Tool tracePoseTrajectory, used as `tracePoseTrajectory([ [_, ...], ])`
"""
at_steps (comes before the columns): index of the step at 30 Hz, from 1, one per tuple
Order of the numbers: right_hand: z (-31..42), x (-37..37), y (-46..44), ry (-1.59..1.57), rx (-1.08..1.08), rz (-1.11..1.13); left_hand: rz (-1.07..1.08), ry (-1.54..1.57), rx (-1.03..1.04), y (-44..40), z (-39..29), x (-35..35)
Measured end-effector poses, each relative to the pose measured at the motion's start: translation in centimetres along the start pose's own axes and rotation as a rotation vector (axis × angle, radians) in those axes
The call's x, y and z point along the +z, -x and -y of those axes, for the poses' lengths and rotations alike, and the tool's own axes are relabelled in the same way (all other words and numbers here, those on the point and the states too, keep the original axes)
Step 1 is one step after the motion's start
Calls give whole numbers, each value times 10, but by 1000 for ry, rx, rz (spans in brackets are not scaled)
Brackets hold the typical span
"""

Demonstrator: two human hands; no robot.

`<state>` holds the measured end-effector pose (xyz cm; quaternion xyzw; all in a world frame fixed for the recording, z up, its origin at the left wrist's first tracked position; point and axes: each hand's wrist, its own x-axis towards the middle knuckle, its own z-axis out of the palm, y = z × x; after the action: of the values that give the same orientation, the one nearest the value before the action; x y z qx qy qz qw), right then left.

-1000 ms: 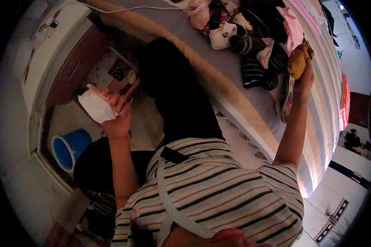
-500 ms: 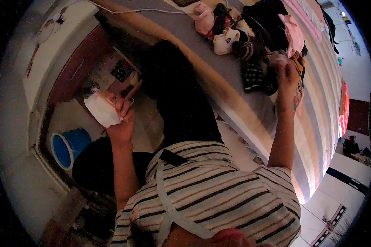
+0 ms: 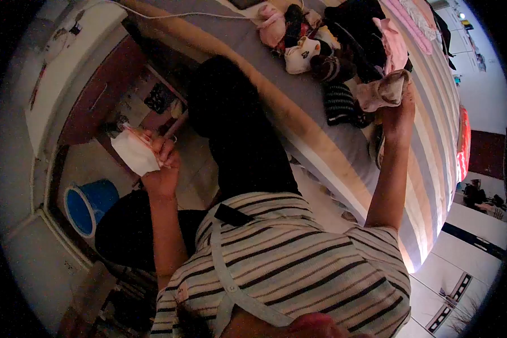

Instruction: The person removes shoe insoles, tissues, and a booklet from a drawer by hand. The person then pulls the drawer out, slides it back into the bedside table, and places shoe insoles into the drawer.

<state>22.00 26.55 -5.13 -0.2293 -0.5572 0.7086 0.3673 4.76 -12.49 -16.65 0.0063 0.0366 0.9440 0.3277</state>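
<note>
My left hand (image 3: 164, 169) is closed on a white cloth item (image 3: 134, 152) with pinkish edging, over the floor at the left. Over the bed, my right hand (image 3: 401, 110) grips a greyish-pink sock (image 3: 382, 93). Just beside that sock lie a black patterned sock (image 3: 339, 104) and a pink garment (image 3: 393, 45). More rolled or bunched socks make up the pile, among them a white one (image 3: 299, 56) with a dark mark and a pink one (image 3: 272, 27). Part of another item shows under my right wrist, too hidden to make out.
The striped bed (image 3: 321, 138) fills the upper right. A white cord (image 3: 191, 12) crosses its far corner. On the floor at the left stands a blue bucket (image 3: 98, 197), near a reddish-brown drawer front (image 3: 104, 90). My dark-clothed leg (image 3: 236, 124) is beside the bed edge.
The yellow-brown item has left my right hand, which now holds the greyish-pink sock, lifted from the pile. My left hand has kept its grip on the white cloth item.
</note>
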Motion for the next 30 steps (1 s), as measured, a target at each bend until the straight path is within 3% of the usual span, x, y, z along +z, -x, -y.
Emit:
tracePoseTrajectory([
  [5,2,0,-5,-1,27,-23,82,4,-22,0,-3,-7],
  [7,-9,-24,-26,598,-195,-61,-198,-209,92,11,-4,-11],
  [9,-23,-62,-46,1028,-464,-63,75,-74,-40,5,-6,-27],
  [10,-18,-33,-35,944,-570,-125,-33,-84,21,11,-5,-28],
  [11,-8,8,-12,1097,-613,-187,-125,-81,61,9,0,-28],
  [12,-12,55,14,1020,-739,-175,-191,-513,162,7,2,-28],
  [14,-16,92,52,1113,-450,117,-311,-940,266,10,7,-12],
  [16,-55,127,75,854,-540,524,-496,-640,125,4,9,19],
  [17,-64,155,89,839,-581,709,-505,-632,138,7,11,19],
  [19,-87,206,119,653,-301,817,-519,-822,178,13,12,19],
  [23,-128,241,128,708,-93,878,-517,-920,268,27,-1,19],
  [25,-129,257,129,301,443,658,-559,-731,263,36,-13,9],
  [28,-135,262,125,214,521,695,-772,-695,315,42,-32,-1],
  [30,-139,262,125,198,559,719,-770,-688,325,47,-43,-6],
])
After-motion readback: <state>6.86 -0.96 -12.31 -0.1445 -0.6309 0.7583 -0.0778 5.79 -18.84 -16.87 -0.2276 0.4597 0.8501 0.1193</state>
